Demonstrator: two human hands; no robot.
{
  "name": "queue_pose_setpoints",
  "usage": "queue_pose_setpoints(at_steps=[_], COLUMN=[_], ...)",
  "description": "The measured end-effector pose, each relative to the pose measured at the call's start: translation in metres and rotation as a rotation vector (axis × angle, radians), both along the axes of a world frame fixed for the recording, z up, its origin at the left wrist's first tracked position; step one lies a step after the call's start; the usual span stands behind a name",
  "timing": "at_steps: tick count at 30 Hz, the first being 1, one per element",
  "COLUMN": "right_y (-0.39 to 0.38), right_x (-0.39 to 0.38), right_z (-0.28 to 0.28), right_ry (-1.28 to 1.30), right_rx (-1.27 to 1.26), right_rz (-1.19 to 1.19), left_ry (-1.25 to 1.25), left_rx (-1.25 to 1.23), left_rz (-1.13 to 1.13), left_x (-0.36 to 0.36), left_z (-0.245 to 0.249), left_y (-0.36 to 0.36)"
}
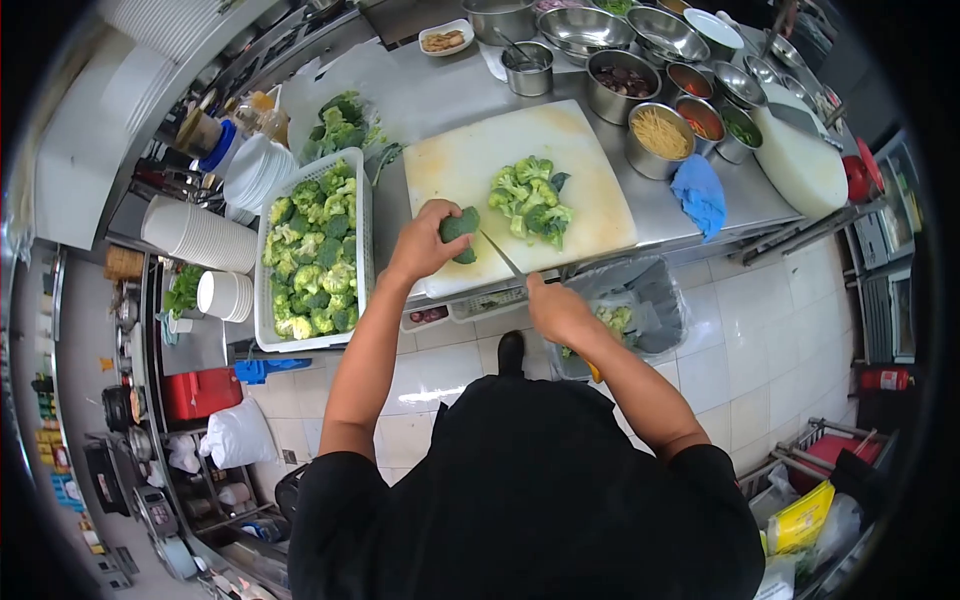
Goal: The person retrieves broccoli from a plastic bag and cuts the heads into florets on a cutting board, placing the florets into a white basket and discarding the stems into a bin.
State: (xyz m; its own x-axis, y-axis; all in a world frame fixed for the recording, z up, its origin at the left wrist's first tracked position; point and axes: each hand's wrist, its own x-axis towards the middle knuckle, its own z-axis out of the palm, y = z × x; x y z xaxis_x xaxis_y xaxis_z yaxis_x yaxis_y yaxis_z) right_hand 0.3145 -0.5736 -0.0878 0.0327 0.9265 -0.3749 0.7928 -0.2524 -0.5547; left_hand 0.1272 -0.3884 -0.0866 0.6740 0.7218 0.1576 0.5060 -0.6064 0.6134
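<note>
My left hand (422, 243) grips a dark green broccoli head (461, 230) and presses it onto the near left part of the pale cutting board (590, 195). My right hand (556, 308) holds a knife (503, 256) by the handle at the board's front edge. Its blade runs up to the broccoli head and touches it. A pile of cut broccoli florets (530, 197) lies in the middle of the board, apart from both hands.
A white basket (365, 200) full of broccoli florets stands left of the board, with more broccoli (338, 124) behind it. Metal bowls (660, 135) of ingredients and a blue cloth (699, 193) sit to the right. A lined bin (650, 300) stands below the counter.
</note>
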Motion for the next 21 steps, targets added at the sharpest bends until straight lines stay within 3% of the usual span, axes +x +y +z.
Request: queue_pose_setpoints(at_steps=[7, 21], right_y=[0.002, 0.028], right_x=[0.000, -0.017], right_z=[0.008, -0.001], right_ry=[0.033, 0.003], right_rx=[0.009, 0.041], right_rz=[-0.033, -0.001], left_ry=[0.055, 0.219], left_rx=[0.136, 0.052], left_rz=[-0.109, -0.061], left_x=[0.008, 0.007], left_z=[0.006, 0.009], left_y=[-0.002, -0.002])
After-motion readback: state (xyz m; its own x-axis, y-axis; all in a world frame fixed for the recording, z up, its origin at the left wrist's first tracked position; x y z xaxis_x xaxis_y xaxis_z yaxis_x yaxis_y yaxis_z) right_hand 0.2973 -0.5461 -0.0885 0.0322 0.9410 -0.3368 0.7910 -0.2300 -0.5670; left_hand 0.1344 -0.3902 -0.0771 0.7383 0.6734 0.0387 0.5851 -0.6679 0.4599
